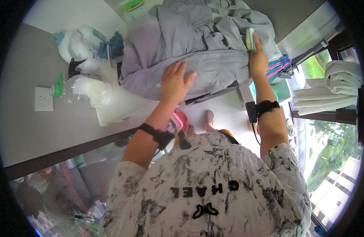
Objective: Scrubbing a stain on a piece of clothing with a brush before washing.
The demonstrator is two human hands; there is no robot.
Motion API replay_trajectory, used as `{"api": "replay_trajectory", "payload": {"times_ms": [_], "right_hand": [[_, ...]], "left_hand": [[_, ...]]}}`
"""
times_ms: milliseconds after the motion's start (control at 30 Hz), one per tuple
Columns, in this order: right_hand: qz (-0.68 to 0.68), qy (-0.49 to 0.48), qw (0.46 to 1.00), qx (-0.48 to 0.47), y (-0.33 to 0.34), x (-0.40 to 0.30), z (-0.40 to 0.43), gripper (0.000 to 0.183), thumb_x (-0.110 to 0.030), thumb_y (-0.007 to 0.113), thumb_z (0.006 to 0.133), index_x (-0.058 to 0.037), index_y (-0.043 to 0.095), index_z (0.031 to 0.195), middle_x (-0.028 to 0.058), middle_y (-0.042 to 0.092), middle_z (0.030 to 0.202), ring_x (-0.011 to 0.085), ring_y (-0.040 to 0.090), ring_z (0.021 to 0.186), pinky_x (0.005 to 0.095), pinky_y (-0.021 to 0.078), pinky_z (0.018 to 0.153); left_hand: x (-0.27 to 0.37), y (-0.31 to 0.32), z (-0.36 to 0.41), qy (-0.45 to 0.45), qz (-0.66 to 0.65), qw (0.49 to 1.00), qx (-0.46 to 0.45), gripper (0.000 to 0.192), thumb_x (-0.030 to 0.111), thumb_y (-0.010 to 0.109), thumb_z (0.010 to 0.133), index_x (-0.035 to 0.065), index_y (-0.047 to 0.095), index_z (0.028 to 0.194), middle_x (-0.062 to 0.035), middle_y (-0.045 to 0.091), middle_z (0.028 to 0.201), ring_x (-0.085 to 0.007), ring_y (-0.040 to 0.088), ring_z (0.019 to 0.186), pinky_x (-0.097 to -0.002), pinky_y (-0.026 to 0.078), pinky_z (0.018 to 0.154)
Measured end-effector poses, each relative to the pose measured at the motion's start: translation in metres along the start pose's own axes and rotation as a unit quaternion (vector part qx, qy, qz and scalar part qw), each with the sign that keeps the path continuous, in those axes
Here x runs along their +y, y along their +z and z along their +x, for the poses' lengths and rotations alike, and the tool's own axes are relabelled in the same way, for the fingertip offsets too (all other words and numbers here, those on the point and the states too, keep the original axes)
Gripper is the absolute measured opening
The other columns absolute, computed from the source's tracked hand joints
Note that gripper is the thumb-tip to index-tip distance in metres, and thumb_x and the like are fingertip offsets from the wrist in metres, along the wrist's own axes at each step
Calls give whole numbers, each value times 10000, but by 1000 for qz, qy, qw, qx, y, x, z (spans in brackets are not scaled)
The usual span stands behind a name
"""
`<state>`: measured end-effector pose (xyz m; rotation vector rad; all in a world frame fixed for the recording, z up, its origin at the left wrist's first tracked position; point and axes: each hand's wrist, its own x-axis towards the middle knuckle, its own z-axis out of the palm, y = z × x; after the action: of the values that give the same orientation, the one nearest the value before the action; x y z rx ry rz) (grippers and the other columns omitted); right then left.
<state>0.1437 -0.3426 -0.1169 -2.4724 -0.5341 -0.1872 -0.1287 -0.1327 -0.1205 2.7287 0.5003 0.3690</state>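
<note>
A large grey cloth (196,38) lies bunched and wrinkled before me, with folds piled up at its far side. My left hand (176,81) rests palm down on its near part, thumb spread and nothing in the grasp. In my right hand (258,60) is a scrubbing brush (250,40) with a pale back and yellowish bristles. The brush is on edge at the cloth's right side, bristles facing left. My index finger stretches along its back. The cloth hides most of what supports it.
To the left stand a white detergent jug (78,49), a black spray trigger (74,67) and a clear plastic bottle (90,90) with a green cap. Blue and pink hangers (278,68) are on the right, above a pale green basin (282,90). A red basin (182,118) sits below.
</note>
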Motion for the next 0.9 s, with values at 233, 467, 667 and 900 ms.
{"api": "replay_trajectory", "payload": {"times_ms": [233,467,667,900], "right_hand": [[-34,-69,996,-37,-22,-27,42,707,-244,633,898,-355,339,1532,248,681,1058,392,670,991,493,527,834],[-199,-175,910,-319,-34,-101,-80,479,-302,503,985,-356,467,1460,184,704,999,347,695,929,473,553,790],[-146,-197,923,-295,30,-144,-68,662,-173,610,886,-275,415,1510,141,728,1033,343,703,965,446,570,799],[-139,-246,918,-278,-8,-123,-132,543,-186,518,932,-224,460,1470,185,728,975,336,718,892,450,572,754]], "left_hand": [[23,35,13,33,70,992,104,720,503,592,929,27,460,1452,-164,483,1495,-294,454,1386,-476,283,1175],[34,27,18,10,56,996,61,917,581,648,847,-27,388,1483,-169,392,1562,-292,339,1463,-484,211,1208],[40,28,24,-21,116,992,-45,1108,604,715,756,-19,252,1548,-159,267,1623,-277,185,1525,-486,122,1232],[33,30,17,-66,121,990,-26,1116,591,687,769,-113,243,1513,-264,228,1609,-363,155,1524,-518,110,1229]]}}
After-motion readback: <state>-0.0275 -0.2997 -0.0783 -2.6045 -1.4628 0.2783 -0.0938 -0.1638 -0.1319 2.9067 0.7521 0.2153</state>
